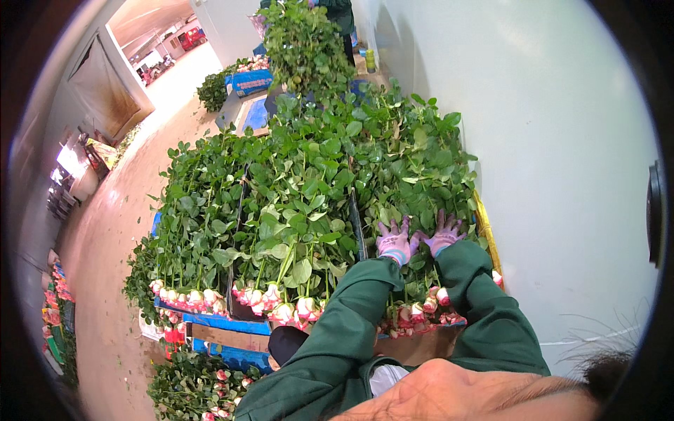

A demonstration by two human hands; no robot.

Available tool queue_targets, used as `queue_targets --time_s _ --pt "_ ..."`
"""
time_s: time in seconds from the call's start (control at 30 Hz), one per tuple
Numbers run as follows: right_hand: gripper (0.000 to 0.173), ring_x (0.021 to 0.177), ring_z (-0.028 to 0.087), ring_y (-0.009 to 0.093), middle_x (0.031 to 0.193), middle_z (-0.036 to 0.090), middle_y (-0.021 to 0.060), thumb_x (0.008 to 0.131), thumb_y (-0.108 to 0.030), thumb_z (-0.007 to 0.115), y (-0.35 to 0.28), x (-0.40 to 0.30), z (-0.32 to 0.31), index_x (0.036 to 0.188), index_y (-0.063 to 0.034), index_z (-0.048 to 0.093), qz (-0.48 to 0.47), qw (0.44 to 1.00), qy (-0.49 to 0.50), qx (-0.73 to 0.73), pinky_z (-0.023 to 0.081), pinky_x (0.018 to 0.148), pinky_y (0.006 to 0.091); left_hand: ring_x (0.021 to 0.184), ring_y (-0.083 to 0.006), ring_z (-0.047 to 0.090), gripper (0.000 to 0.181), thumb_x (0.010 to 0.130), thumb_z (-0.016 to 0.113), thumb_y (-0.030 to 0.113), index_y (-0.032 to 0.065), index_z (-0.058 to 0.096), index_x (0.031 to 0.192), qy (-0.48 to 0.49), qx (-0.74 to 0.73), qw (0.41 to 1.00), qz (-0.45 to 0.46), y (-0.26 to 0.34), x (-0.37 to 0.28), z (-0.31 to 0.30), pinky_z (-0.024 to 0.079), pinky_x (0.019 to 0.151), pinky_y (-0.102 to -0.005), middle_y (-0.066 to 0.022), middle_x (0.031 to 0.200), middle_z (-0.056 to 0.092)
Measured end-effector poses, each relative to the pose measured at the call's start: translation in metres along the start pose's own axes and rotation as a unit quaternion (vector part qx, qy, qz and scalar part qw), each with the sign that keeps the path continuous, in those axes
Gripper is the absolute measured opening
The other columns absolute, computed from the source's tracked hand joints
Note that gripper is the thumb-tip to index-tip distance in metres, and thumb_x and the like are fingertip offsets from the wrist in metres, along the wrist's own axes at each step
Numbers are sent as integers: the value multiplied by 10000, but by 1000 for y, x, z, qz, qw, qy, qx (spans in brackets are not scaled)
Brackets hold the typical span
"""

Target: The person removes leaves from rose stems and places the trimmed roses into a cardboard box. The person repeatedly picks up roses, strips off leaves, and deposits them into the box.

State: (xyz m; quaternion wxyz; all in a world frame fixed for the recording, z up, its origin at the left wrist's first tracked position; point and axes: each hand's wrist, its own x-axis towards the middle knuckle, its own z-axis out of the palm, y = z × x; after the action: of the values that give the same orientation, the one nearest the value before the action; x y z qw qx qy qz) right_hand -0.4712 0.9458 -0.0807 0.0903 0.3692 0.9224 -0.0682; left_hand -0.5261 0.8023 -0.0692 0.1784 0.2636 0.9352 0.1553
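Both my hands wear pinkish-purple gloves and rest on the leafy stems of the right-hand pile of roses [416, 158]. My left hand [395, 243] lies with spread fingers just right of a dark divider [357, 223]. Close beside it, my right hand [445, 234] has its fingers spread over the leaves. White-and-pink rose heads [417, 311] face me at the near edge, below my sleeves. Left of the divider are a middle pile of roses [303, 210] and a left pile [197, 226], their blooms also towards me.
A white wall [558, 158] stands close on the right, with a yellow edge strip [488, 237] beside the pile. More roses [195, 387] lie low at the near left. Beyond the piles, a person [342, 16] stands behind a tall leafy bunch [308, 47], near a blue-wrapped box [249, 82].
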Motion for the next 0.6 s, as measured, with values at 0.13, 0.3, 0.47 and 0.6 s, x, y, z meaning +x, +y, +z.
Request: queue_targets --time_s 0.13,0.3,0.47,0.6 --pt "1137 1449 80 421 1596 75 143 699 -865 447 8 7 10 1541 -232 18 -23 1000 13 15 93 1075 710 1414 -506 107 801 889 390 627 194 179 1529 -8 -21 1000 4 5 -8 -21 212 1124 -564 -219 1545 219" --pt "1173 1441 39 450 1585 68 189 671 -894 433 17 39 44 1541 -234 6 -50 998 34 32 58 1094 688 1417 -458 173 815 882 430 613 150 214 1516 22 -60 998 2 24 -42 -53 221 1132 -539 -230 1521 269" --pt "1171 1415 175 446 1545 169 254 731 -753 553 25 42 18 1532 -114 -14 -154 975 143 78 96 1162 544 1144 -351 565 501 944 485 433 71 562 1282 99 -166 968 160 -1 -115 -109 435 987 -402 -214 1238 589" --pt "1058 1324 391 378 1435 381 255 779 -769 476 33 -11 -92 1514 -79 157 -98 994 -45 24 315 1085 488 1097 -362 591 350 881 614 120 5 584 1211 275 -126 919 254 -77 -236 -160 459 956 -399 -205 1171 623"
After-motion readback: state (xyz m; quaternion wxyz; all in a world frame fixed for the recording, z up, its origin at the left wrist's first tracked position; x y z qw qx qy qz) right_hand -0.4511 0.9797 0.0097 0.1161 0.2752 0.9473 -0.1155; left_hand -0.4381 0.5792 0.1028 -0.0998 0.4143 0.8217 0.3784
